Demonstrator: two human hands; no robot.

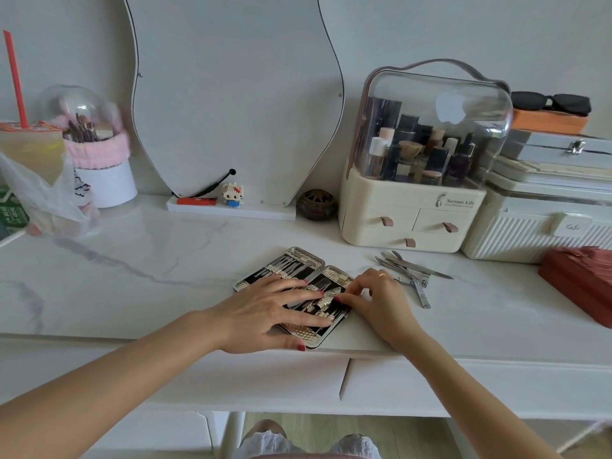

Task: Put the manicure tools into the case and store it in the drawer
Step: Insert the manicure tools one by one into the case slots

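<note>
The manicure case [291,260] lies open near the front edge of the white marble table, black inside with silver straps, several tools in its slots. My left hand [265,309] lies flat across the case with straight fingers pressing on it. My right hand [374,296] is at the case's right half, its fingertips curled and pinching a tool at a strap; the tool is mostly hidden. Several loose metal manicure tools [410,273], among them nail clippers and a file, lie on the table just right of my right hand.
A cream cosmetics organizer [410,207] with small drawers stands behind the tools. White boxes [536,226] and a red box [579,279] sit at the right. A mirror [231,94], a brush cup [102,160] and a drink [29,147] are at the back. Table drawer fronts [430,382] lie below the edge.
</note>
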